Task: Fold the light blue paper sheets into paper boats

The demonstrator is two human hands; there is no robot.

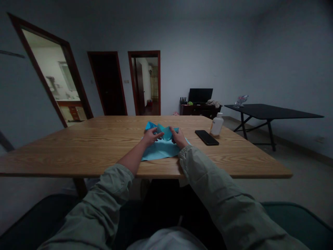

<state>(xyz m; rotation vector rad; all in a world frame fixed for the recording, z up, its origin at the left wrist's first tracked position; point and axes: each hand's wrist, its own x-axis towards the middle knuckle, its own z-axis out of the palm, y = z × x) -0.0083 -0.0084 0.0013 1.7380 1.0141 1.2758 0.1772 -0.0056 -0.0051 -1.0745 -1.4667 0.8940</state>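
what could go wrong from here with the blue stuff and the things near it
The folded blue piece, held between the left hand and right hand, might crease or tear if pulled apart.
The right cuff overlaps the blue sheet in view and could drag it.
The white bottle stands beside the phone; if knocked, it might hit it.
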